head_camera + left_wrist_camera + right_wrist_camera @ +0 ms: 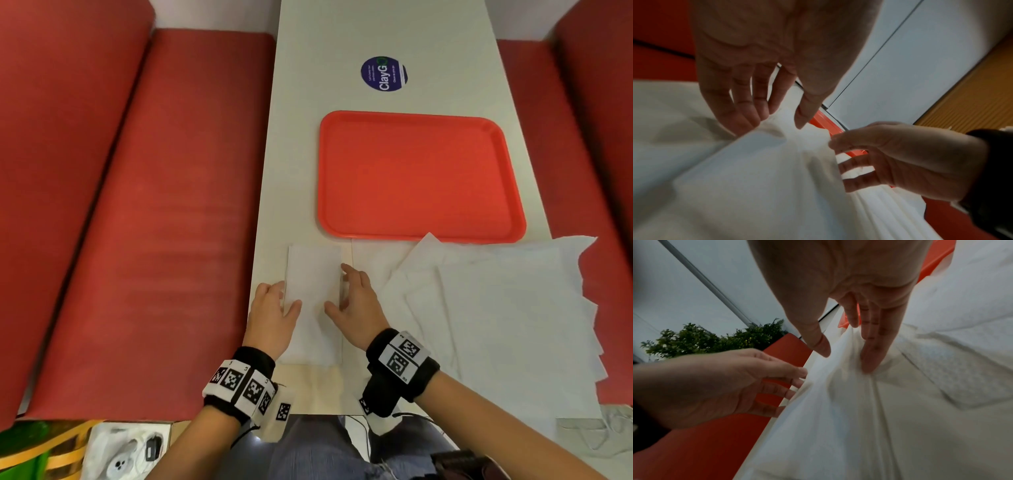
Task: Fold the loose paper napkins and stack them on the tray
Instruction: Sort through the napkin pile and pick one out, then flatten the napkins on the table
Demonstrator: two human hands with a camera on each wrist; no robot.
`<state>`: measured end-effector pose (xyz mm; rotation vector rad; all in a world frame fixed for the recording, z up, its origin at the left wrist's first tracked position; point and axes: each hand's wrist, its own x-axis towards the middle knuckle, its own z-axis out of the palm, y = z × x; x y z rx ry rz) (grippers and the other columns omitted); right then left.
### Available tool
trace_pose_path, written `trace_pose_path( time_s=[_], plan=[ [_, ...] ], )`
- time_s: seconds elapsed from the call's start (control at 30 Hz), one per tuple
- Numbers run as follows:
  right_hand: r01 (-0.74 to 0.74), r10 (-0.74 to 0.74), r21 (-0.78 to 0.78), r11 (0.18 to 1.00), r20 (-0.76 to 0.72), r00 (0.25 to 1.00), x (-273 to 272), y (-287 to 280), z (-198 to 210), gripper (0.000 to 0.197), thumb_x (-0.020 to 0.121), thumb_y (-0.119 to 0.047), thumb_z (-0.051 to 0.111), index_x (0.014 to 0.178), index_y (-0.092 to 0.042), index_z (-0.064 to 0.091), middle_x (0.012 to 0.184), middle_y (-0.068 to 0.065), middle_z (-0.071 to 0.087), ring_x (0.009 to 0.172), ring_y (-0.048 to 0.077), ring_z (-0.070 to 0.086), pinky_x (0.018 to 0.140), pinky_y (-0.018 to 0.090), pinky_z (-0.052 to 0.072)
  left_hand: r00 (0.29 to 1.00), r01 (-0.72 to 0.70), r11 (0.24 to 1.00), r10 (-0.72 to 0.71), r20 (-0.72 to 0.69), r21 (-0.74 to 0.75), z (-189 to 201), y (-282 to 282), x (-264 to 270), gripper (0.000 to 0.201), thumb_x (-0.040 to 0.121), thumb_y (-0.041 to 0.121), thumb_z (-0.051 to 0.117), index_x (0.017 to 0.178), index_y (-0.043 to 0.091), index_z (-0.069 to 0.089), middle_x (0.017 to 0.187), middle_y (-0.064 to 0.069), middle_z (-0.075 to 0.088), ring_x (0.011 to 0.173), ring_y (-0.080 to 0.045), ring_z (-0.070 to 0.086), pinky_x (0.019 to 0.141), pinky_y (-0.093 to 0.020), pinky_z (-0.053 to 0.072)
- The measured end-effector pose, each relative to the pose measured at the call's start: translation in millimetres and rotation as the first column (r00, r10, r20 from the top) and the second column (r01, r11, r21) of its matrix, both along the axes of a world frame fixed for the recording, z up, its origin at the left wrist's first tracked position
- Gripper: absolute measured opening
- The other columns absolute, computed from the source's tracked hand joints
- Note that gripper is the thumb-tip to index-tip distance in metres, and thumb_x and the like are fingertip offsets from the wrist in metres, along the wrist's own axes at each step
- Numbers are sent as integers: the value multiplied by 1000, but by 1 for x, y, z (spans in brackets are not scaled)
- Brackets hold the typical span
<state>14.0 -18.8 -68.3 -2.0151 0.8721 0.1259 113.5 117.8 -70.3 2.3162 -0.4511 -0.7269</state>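
We have one white napkin (313, 301) lying near the front left edge of the surface (294, 144). Our left hand (270, 317) holds its left edge, fingers under and thumb on top. Our right hand (356, 305) holds its right edge the same way, thumb resting on the paper. A pile of loose napkins (496, 308) is spread by the front right edge, some hanging over it. The red tray (419, 176) sits in the middle of the surface, just behind the napkins, touching the pile. A round blue sticker (384, 73) is farther back.
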Motion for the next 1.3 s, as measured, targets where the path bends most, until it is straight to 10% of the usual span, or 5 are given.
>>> trace_pose_path(
  time_s=[0.73,0.97,1.3],
  plan=[
    [12,-10,34,999,-44,999,-10,-15,12,72,88,-30,63,148,-12,29,124,1,39,96,29,62,84,41,54,992,71,984,-87,96,166,26,-7,-2,52,91,27,60,139,16,44,126,-4,47,115,-23,51,90,-43,49],
    [186,-209,-195,963,-105,972,-114,-99,31,65,86,-29,68,144,-16,41,124,3,48,81,12,57,86,29,49,954,284,950,-294,-60,-133,42,-64,-47,25,91,16,64,116,18,62,95,0,60,71,-8,57,67,-12,44],
    [423,-526,-358,832,-271,806,-251,-192,13,68,81,-26,75,140,-12,45,140,16,43,129,37,36,108,43,31,855,399,886,-453,-254,-235,19,-176,-109,14,89,7,64,103,10,62,79,-8,61,59,-20,60,54,-25,54]
  ],
)
